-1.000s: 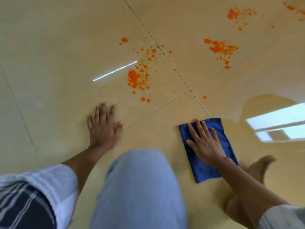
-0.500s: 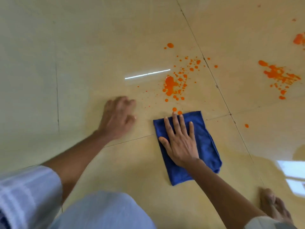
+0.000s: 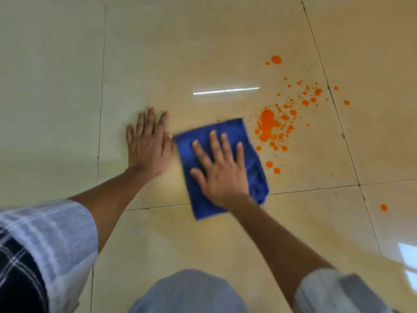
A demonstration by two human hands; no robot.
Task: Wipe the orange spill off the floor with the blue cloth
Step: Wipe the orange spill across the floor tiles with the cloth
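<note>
A folded blue cloth [image 3: 252, 159] lies flat on the beige floor tiles, slightly blurred. My right hand [image 3: 220, 169] presses down on it with the fingers spread. My left hand [image 3: 147, 145] rests flat on the bare floor just left of the cloth, its thumb touching the cloth's left corner. The orange spill [image 3: 268, 125] is a large blot with several smaller drops scattered around it, just right of the cloth's far right corner. A lone orange drop [image 3: 383, 207] sits further right on a neighbouring tile.
Glossy floor tiles with dark grout lines [image 3: 345, 141] fill the view. My knee in light blue fabric [image 3: 189, 292] is at the bottom centre. A bright window reflection [image 3: 408, 258] shows at the lower right.
The blue cloth has slid left and forward under my right hand, now beside the main orange blot. My left hand has flattened on the floor. The view has shifted left, hiding the far spills.
</note>
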